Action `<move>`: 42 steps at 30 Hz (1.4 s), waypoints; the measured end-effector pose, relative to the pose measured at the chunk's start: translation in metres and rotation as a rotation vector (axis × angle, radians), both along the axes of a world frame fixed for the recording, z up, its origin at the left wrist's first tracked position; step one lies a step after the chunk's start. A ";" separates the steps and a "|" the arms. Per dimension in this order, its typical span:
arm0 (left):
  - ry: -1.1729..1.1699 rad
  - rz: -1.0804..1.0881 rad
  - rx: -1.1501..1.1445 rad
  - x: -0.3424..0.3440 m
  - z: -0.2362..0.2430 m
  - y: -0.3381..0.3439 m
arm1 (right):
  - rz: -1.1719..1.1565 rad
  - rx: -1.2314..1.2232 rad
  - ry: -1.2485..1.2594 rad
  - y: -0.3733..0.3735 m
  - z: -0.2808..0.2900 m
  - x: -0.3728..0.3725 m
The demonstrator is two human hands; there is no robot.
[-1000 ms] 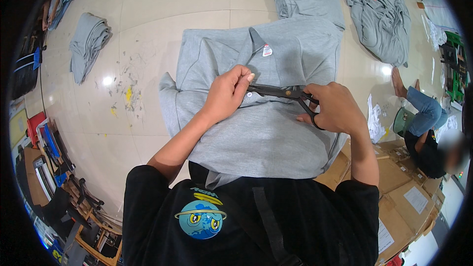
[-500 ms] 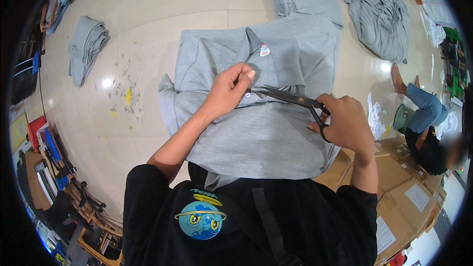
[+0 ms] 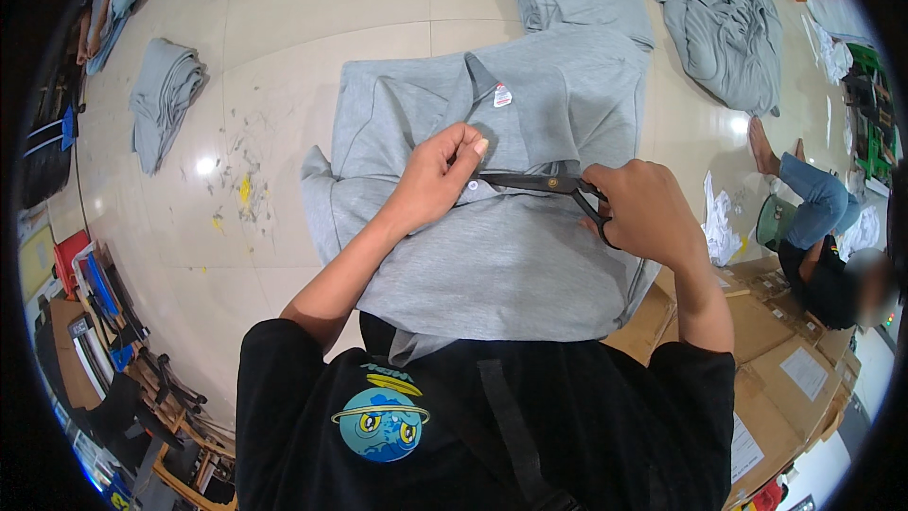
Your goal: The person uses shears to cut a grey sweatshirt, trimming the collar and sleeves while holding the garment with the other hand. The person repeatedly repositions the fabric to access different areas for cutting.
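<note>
A grey shirt (image 3: 492,265) lies spread in front of me, with a small white label (image 3: 502,95) inside its neck opening. My left hand (image 3: 443,170) is closed in a pinch on the shirt's front, just above a pale round button (image 3: 473,185). My right hand (image 3: 653,213) grips black scissors (image 3: 534,182) by the handles. Their blades lie almost together and point left, over the shirt, with the tips close to my left fingertips. The fabric right under my left fingers is hidden.
Folded grey clothing (image 3: 166,99) lies on the floor at the left. More grey garments (image 3: 724,38) are heaped at the far right. Cardboard boxes (image 3: 771,350) stand near my right elbow, and a seated person (image 3: 818,218) is beyond them. Chairs and shelving line the left edge.
My right hand has moved left and slightly up with the scissors. Their blades have come closer together, nearer my left fingers. My left hand has stayed almost in place.
</note>
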State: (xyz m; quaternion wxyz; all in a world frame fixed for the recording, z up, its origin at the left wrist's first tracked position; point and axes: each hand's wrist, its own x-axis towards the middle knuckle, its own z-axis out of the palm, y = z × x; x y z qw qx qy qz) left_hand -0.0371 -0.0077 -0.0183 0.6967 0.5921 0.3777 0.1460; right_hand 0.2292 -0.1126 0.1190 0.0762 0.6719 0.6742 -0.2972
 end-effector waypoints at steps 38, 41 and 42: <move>-0.044 -0.531 -0.108 0.024 -0.017 0.038 | -0.168 0.044 0.089 -0.046 0.025 0.001; 0.025 -0.305 -0.105 0.017 -0.008 0.028 | -0.246 0.049 0.092 -0.047 0.033 0.005; 0.057 -0.229 -0.094 0.015 -0.006 0.025 | -0.272 0.047 0.087 -0.048 0.035 0.006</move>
